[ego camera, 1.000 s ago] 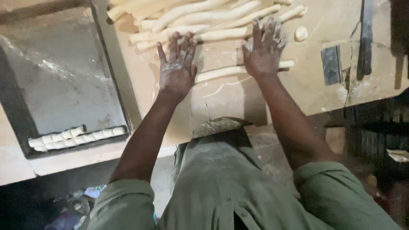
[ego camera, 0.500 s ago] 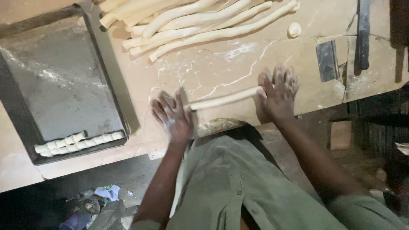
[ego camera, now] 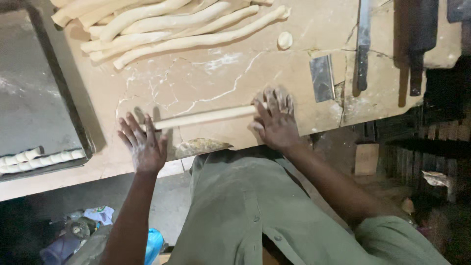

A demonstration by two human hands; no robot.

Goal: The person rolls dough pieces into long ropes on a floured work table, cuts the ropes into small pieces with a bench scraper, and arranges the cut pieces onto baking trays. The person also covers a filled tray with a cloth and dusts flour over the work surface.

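A long thin rope of dough (ego camera: 206, 117) lies across the floury wooden table (ego camera: 221, 73) near its front edge. My left hand (ego camera: 143, 145) rests flat on the rope's left end with fingers spread. My right hand (ego camera: 276, 119) presses flat on its right end. Both hands are dusted with flour. Several more dough ropes (ego camera: 167, 24) lie in a pile at the far side of the table. A small round dough piece (ego camera: 285, 39) sits to their right.
A dark metal baking tray (ego camera: 39, 98) at the left holds a row of short dough pieces (ego camera: 39, 158). A metal scraper (ego camera: 322, 77) and a long knife (ego camera: 363, 44) lie at the right. A chipped notch (ego camera: 201, 146) marks the front edge.
Both hands have rolled the dough rope back from the pile toward the table's front edge, and the rope has grown longer and thinner. The hands have spread further apart.
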